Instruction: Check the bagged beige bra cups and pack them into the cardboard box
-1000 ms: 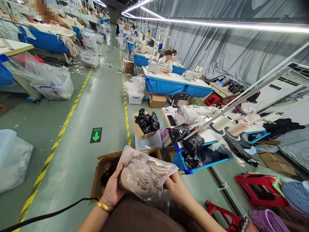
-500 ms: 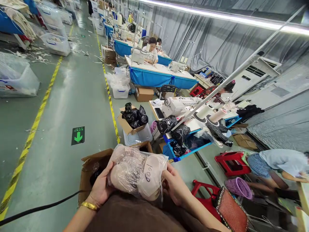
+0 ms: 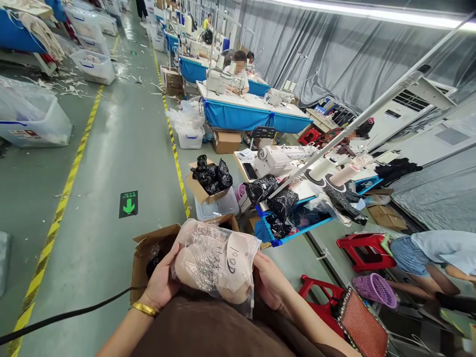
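Note:
Between my hands is a clear plastic bag (image 3: 208,263) packed with beige, rounded cup-like pieces. A pale label inside carries handwriting that reads like "100D". My left hand (image 3: 162,282) grips the bag's left end, thumb on top and the other fingers underneath, out of sight. At the right end, my right hand (image 3: 268,282) is closed on the bag's edge, its fingers partly behind the plastic. Just beyond and below the bag stands an open cardboard box (image 3: 141,258) with something black inside, partly covered by my left hand and the bag.
Farther ahead, a cardboard box (image 3: 201,191) of black plastic bundles rests on a clear bin (image 3: 219,208). A sewing table with a machine (image 3: 277,161) stands to its right. Red stools (image 3: 320,297), a purple basket (image 3: 375,290) and a seated person (image 3: 439,253) are at right.
The bag has turned slightly, so its label and writing face me more fully. My right hand has shifted lower along the bag's right edge. The view has swung a little left.

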Demonstrator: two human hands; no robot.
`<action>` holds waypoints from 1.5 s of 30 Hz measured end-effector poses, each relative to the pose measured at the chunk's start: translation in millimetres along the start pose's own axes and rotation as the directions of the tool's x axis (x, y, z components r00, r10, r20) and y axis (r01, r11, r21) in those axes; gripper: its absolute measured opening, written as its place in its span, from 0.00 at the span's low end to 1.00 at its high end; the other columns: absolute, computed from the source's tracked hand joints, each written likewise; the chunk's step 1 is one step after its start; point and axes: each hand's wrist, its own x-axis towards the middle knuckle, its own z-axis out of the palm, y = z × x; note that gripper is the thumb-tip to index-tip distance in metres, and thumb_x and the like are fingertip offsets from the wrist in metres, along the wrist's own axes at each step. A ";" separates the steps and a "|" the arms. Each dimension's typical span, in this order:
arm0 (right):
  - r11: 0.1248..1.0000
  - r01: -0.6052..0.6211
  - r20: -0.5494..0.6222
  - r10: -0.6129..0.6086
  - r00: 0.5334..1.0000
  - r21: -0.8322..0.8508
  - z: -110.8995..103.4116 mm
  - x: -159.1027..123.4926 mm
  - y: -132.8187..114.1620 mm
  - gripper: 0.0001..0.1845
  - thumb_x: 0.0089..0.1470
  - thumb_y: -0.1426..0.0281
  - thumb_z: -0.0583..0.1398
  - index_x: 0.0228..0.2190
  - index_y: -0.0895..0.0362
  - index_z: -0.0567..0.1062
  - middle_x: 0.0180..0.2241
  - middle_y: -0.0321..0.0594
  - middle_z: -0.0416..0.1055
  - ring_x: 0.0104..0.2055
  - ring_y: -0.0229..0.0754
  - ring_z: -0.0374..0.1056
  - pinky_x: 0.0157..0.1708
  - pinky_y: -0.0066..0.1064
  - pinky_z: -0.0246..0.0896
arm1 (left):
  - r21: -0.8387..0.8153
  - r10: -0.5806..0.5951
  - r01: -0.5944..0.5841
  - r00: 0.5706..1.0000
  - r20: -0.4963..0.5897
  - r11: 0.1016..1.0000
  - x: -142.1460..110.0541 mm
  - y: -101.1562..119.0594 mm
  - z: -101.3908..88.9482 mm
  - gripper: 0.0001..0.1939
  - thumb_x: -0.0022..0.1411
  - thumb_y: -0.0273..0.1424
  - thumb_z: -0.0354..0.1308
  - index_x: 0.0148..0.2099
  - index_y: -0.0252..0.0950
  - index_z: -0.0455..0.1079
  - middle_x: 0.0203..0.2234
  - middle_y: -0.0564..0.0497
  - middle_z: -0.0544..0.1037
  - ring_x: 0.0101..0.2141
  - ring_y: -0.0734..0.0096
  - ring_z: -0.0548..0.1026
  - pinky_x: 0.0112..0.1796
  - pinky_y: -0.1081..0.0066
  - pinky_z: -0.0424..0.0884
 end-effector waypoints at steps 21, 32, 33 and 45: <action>0.878 0.352 0.261 -0.275 0.926 -0.325 1.2 -16.1 -23.2 0.28 0.55 0.58 0.69 0.52 0.55 0.70 0.38 0.38 0.71 0.30 0.37 0.63 0.24 0.25 0.61 | -0.034 0.006 -0.008 0.999 -0.038 0.999 -3.4 5.9 4.5 0.23 0.73 0.32 0.53 0.66 0.30 0.68 0.36 0.42 0.86 0.38 0.54 0.85 0.44 0.58 0.83; 0.800 0.512 0.231 -0.459 0.858 -0.313 -1.3 -26.0 -22.6 0.19 0.66 0.55 0.61 0.46 0.49 0.58 0.30 0.28 0.66 0.20 0.33 0.61 0.19 0.24 0.60 | -0.027 -0.058 0.057 0.998 -0.022 0.998 -2.5 10.0 7.0 0.24 0.74 0.32 0.51 0.68 0.28 0.64 0.33 0.42 0.86 0.36 0.54 0.85 0.44 0.58 0.83; 0.793 0.510 0.268 -0.439 0.858 -0.333 -2.6 -25.9 -26.2 0.15 0.66 0.56 0.60 0.45 0.51 0.61 0.29 0.29 0.66 0.21 0.34 0.63 0.21 0.26 0.62 | -0.030 -0.058 0.058 0.998 -0.017 0.998 -2.4 10.0 7.0 0.24 0.74 0.32 0.51 0.68 0.29 0.64 0.33 0.43 0.86 0.36 0.54 0.85 0.44 0.58 0.83; -0.271 0.636 0.637 -0.619 0.460 -0.723 -12.6 -13.6 -37.1 0.14 0.56 0.83 0.52 0.27 0.56 0.72 0.34 0.42 0.68 0.36 0.44 0.59 0.36 0.35 0.52 | 0.006 -0.191 0.191 0.980 0.050 0.982 7.9 2.9 -4.2 0.25 0.69 0.32 0.60 0.66 0.30 0.68 0.36 0.40 0.86 0.39 0.49 0.85 0.46 0.54 0.82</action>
